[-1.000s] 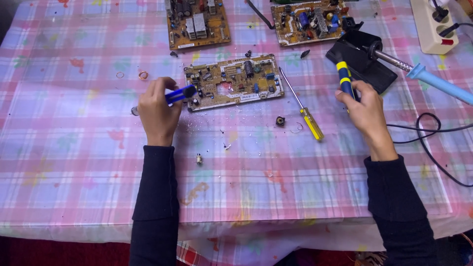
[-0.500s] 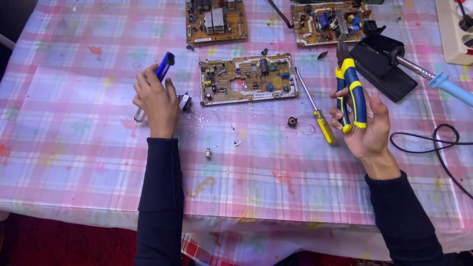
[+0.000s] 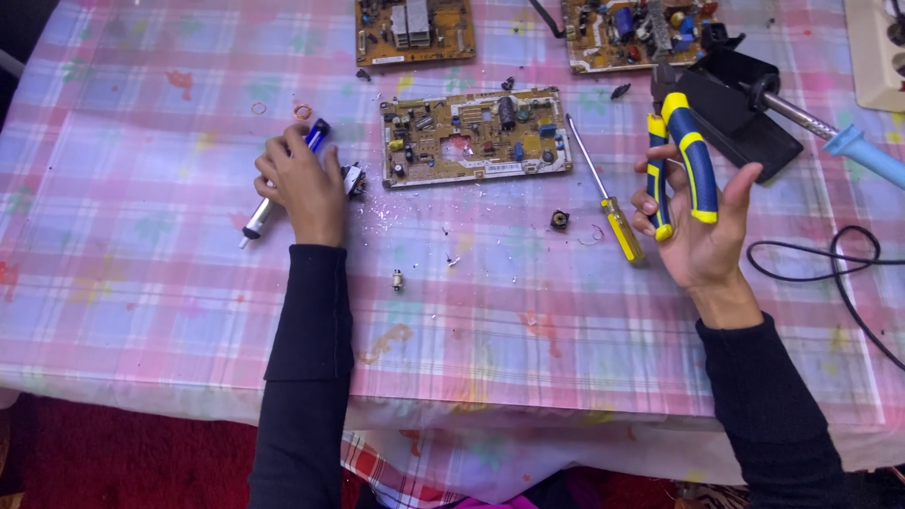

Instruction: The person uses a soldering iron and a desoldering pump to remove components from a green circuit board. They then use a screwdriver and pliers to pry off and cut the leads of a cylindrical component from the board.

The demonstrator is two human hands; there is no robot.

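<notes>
My left hand [image 3: 304,184] rests on the pink checked tablecloth [image 3: 141,264], wrapped around a blue and silver desoldering pump [image 3: 283,179] that lies slanted under it. A small dark component [image 3: 354,179] sits just right of that hand. My right hand [image 3: 698,226] is raised, palm up, holding blue and yellow pliers [image 3: 681,162] with the handles pointing down. A tan circuit board [image 3: 474,137] lies between my hands. Right of the board lies a yellow-handled screwdriver [image 3: 608,193].
Two more circuit boards [image 3: 413,28] [image 3: 627,33] lie at the far edge. A soldering iron [image 3: 830,132] rests in its black stand [image 3: 745,118], with a black cable [image 3: 830,264] at right. Small loose parts [image 3: 560,221] [image 3: 397,279] dot the cloth. A white power strip [image 3: 877,52] sits far right.
My left hand has drawn the pump leftward, away from the board, and laid it down flat. My right hand has lifted the pliers off the stand area and turned palm up.
</notes>
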